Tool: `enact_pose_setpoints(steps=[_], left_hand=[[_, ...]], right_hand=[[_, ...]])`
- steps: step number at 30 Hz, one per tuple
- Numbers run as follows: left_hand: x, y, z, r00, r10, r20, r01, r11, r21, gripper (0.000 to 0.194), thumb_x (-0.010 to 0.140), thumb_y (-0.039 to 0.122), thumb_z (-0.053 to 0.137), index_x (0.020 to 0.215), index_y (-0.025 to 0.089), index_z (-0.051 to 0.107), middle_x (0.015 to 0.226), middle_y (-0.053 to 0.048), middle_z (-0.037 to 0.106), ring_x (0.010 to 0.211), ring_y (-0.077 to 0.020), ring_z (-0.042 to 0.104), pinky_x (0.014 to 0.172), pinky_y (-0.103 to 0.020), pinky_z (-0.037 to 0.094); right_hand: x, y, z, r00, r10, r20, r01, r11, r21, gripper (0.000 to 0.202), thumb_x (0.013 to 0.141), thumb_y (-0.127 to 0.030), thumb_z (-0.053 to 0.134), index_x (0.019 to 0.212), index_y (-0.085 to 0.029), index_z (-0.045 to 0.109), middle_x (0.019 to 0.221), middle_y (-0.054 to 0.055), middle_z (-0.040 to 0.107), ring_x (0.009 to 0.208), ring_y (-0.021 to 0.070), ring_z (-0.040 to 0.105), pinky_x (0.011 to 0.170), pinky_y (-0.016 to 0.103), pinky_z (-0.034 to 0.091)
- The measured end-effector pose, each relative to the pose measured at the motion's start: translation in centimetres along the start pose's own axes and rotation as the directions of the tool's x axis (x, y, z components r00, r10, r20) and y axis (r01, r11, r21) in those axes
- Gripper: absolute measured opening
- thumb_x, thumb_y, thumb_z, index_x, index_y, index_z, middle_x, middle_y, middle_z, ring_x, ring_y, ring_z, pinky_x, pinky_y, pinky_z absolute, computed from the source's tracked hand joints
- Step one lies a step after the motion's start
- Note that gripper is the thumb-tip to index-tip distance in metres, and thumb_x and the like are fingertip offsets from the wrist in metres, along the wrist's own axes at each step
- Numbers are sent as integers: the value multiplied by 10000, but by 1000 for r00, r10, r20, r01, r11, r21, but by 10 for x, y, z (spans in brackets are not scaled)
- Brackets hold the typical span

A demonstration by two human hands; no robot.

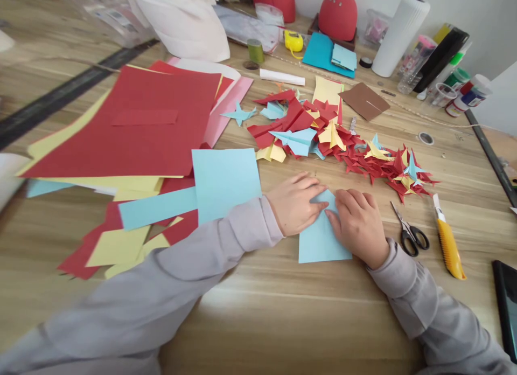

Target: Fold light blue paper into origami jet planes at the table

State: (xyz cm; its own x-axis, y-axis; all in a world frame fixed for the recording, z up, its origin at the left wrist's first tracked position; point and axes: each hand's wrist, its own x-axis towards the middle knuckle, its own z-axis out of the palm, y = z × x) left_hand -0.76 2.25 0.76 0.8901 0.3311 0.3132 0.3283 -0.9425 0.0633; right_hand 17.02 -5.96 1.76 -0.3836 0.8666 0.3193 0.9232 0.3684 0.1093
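Note:
A light blue sheet of paper (pixel 322 243) lies on the table in front of me, its top corners folded in to a point. My left hand (pixel 297 202) rests flat over the sheet's upper left side, fingers stretched out. On the right side, my right hand (pixel 361 224) has its fingers curled and its thumb on the paper, gripping that edge. Both hands hide part of the folds. Left of them lies a larger light blue square sheet (pixel 226 183), with a light blue strip (pixel 159 207) beside it.
Beyond my hands spreads a pile of folded paper planes (pixel 297 140) and paper stars (pixel 383 165). Scissors (pixel 410 232) and a yellow utility knife (pixel 448 243) lie at right, a phone (pixel 504 305) at the edge. Red sheets (pixel 161 143) are stacked left; bottles (pixel 468 95) stand at the back.

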Motion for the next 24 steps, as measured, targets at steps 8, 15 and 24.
enact_pose_setpoints(steps=[8, 15, 24], left_hand=[[-2, -6, 8, 999, 27, -39, -27, 1000, -3, 287, 847, 289, 474, 1040, 270, 685, 1220, -69, 601, 1091, -254, 496, 939, -461, 375], [-1, -7, 8, 997, 56, -53, -57, 998, -18, 303, 852, 276, 457, 1051, 234, 680, 1223, -95, 599, 1077, -255, 512, 884, -428, 397], [4, 7, 6, 999, -53, -1, 53, 999, -10, 499, 841, 443, 466, 1207, 117, 555, 1165, -151, 593, 1081, -287, 491, 937, -460, 344]], right_hand=[[-6, 3, -9, 994, 19, -110, -23, 999, -33, 249, 871, -194, 507, 649, -167, 618, 748, 60, 667, 829, 197, 565, 740, 347, 356], [-13, 16, -1, 962, 156, -224, -146, 988, 57, 157, 852, -170, 515, 765, -166, 645, 861, 53, 705, 780, 174, 595, 769, 345, 380], [-8, 8, 2, 998, 42, -40, -37, 991, 126, 224, 876, -225, 495, 1035, -152, 636, 1090, 100, 645, 1051, 237, 517, 889, 384, 379]])
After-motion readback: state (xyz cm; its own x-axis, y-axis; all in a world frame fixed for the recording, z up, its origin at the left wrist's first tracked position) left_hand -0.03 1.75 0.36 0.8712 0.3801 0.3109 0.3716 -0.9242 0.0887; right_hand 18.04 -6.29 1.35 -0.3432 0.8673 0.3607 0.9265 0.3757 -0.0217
